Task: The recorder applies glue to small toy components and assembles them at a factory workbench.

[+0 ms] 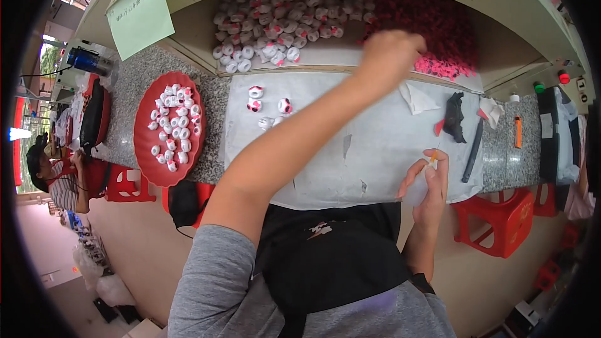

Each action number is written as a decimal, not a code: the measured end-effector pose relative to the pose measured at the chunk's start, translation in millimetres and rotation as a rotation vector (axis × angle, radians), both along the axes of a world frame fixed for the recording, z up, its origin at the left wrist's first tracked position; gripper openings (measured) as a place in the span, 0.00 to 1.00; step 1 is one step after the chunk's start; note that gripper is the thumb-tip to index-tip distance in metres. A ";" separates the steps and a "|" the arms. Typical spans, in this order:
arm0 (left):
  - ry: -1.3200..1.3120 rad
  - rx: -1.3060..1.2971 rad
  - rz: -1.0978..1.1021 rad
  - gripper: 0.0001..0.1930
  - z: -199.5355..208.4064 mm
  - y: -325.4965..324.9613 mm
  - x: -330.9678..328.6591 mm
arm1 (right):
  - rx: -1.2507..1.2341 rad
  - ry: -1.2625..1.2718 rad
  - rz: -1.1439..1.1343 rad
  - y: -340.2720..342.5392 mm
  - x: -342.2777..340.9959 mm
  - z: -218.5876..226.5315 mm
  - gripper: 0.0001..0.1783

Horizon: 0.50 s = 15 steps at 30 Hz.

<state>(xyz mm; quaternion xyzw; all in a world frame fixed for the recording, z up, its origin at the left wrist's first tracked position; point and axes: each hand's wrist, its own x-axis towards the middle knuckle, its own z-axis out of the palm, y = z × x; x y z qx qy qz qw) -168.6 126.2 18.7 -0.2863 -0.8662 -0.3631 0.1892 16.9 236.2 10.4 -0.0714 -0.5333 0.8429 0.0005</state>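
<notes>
My left arm stretches across the sheet, and my left hand [393, 55] is over the front of a heap of small pink pieces [446, 66] in the shelf bin. Its fingers are curled; what they hold, if anything, is hidden. Low on the right, my right hand [429, 188] is closed round a translucent squeeze bottle [416, 193] with an orange needle tip pointing up. White ring-shaped pieces with pink and black marks [255, 92] lie on the white sheet [325, 175], left of my left forearm. Some are partly covered by that arm.
Many similar white pieces [282, 15] fill the bin's left part. A red tray [143, 144] of them stands at left. On the right lie a crumpled tissue [418, 98], a black rag [455, 117], a dark bar [472, 150] and an orange cutter [518, 131]. A person [62, 178] sits far left.
</notes>
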 end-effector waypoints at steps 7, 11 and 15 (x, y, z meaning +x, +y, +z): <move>0.484 -0.759 0.254 0.03 -23.1 -85.1 -37.3 | 0.072 0.047 0.081 -12.4 -14.0 -5.0 0.21; 0.519 -0.701 0.203 0.04 -26.6 -93.6 -38.2 | 0.114 0.098 0.063 -31.0 -12.9 5.6 0.22; 0.269 -0.332 0.233 0.08 10.1 -108.1 -3.7 | 0.136 -0.035 0.169 -34.6 -12.5 13.6 0.26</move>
